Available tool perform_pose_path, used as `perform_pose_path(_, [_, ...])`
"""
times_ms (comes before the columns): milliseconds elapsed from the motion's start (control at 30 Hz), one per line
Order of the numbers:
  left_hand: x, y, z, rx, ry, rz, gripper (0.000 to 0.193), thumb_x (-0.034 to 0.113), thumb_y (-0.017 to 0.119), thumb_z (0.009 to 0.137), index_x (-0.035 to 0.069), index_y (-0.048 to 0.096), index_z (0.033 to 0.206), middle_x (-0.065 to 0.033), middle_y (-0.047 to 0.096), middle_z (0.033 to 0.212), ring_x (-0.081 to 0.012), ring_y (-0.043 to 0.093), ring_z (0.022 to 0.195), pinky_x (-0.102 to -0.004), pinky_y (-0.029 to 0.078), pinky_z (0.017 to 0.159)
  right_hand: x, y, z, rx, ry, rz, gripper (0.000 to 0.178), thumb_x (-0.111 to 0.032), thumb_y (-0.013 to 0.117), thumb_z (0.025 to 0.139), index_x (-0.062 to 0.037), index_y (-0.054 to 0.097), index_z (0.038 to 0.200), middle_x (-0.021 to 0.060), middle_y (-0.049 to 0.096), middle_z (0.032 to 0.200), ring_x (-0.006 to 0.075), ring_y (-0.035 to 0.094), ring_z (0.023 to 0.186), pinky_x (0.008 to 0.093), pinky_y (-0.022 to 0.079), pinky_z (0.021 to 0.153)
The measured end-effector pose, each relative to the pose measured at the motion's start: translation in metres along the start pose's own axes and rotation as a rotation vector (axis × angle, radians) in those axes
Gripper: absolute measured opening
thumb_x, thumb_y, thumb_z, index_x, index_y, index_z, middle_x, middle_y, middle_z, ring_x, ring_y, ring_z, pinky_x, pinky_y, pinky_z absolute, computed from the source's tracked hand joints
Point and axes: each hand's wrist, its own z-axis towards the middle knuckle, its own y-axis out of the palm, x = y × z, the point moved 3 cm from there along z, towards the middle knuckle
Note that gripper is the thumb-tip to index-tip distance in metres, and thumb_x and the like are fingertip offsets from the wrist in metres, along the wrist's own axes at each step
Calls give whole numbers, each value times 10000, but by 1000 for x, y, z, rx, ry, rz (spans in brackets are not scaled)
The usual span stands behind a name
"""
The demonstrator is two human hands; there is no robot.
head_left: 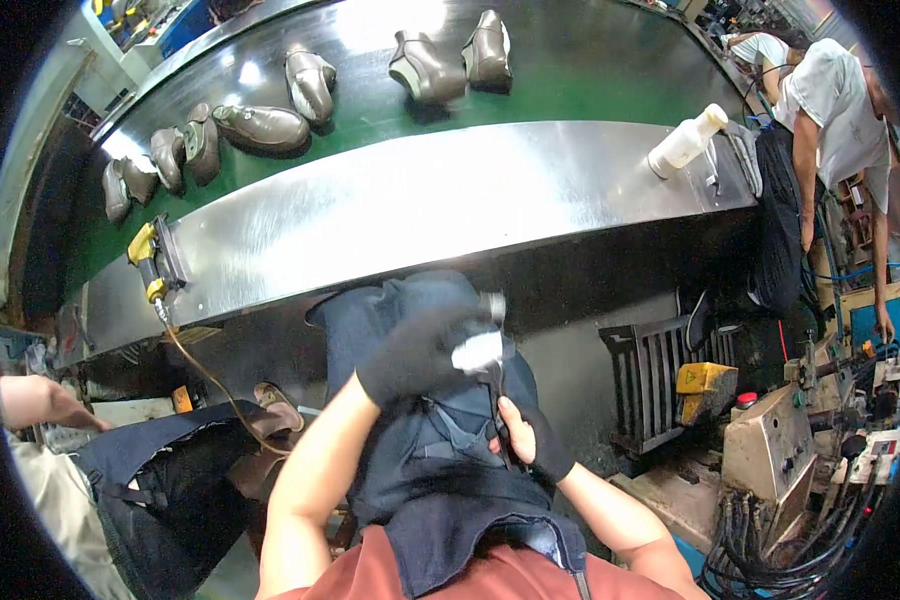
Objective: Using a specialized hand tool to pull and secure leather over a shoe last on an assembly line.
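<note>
My left hand (420,355), in a black glove, is held above my lap, its fingers curled and blurred. A white patch (478,352) shows at its fingers; whether it is cloth or part of the glove I cannot tell. Lower and to the right, my right hand (535,440), in a black glove with bare fingertips, grips a dark long-handled tool (498,385). This tool slants up toward the left hand. A small metal end (495,305) shows beyond the white patch; whether it belongs to the tool is unclear. My dark blue apron (420,470) lies beneath both hands.
Several brown shoes (260,128) stand on a green conveyor belt (370,150) behind a steel ledge (390,200). On the ledge are a yellow air tool (148,262) with a hose and a white bottle (685,145). A yellow block (705,390) and machinery (770,450) are right. Co-workers flank me.
</note>
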Motion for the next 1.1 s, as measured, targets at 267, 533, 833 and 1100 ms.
perform_pose_path(267, [-71, -64, 20, 372, -352, 4, 608, 12, 735, 840, -72, 484, 1386, -183, 580, 1371, -226, 560, 1270, -346, 442, 1083, 14, -10, 9, -29, -19, 18, 574, -519, 318, 1068, -34, 626, 1074, 64, 655, 667, 155, 629, 585, 314, 504, 619])
perform_pose_path(533, [-205, -245, 187, 903, -328, 1041, 862, 367, 759, 795, -97, 352, 1397, -327, 493, 1338, -463, 475, 1279, -490, 380, 1084, 10, -3, 23, -122, -72, 363, 476, -385, 425, 1065, -45, 494, 1391, 93, 680, 949, 146, 623, 560, 277, 537, 507])
perform_pose_path(833, [-194, -268, 216, 467, -269, 1694, 503, 202, 531, 937, 102, 420, 1418, -343, 474, 1332, -482, 515, 1236, -545, 398, 1047, 23, 1, 24, -60, 129, 392, 485, -457, 406, 1047, -31, 569, 1210, 89, 685, 922, 151, 656, 658, 269, 547, 602])
perform_pose_path(1100, [-170, -247, 204, -45, 368, 1470, 423, 301, 571, 932, 105, 537, 1306, -246, 503, 1313, -468, 500, 1199, -581, 383, 1039, 11, -1, 29, -161, 25, 437, 522, -385, 431, 1061, -49, 408, 1460, 103, 664, 1109, 139, 648, 661, 263, 556, 526])
